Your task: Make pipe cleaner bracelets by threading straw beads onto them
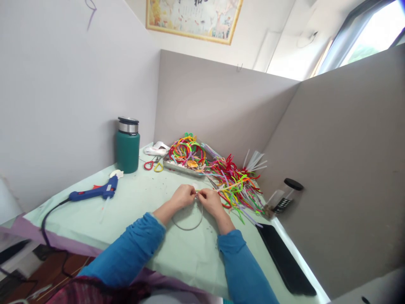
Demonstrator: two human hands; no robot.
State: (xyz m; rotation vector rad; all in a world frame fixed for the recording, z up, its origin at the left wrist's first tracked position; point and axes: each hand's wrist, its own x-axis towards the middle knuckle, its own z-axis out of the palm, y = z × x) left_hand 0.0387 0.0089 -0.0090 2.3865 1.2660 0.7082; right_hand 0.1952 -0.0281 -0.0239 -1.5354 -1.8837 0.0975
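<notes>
A pale green cloth covers the tabletop (133, 219), which has grey partition panels (215, 101) on its sides and back. A framed picture (193, 19) hangs on the wall behind, and a window (370, 36) is at the upper right. A green bottle (128, 152) and a blue glue gun (95, 192) are on the left; a metal tray (185, 169) of craft pieces and a heap of colourful pipe cleaners (237, 181) lie toward the back.

The left hand (183, 197) and right hand (210, 202) almost meet at the centre. The grip of each is closed, fingertips pinching a thin, pale strand (196, 195). A thin grey hoop (187, 229) hangs or lies just below the fingers, between the forearms; whether it is held cannot be told.
</notes>
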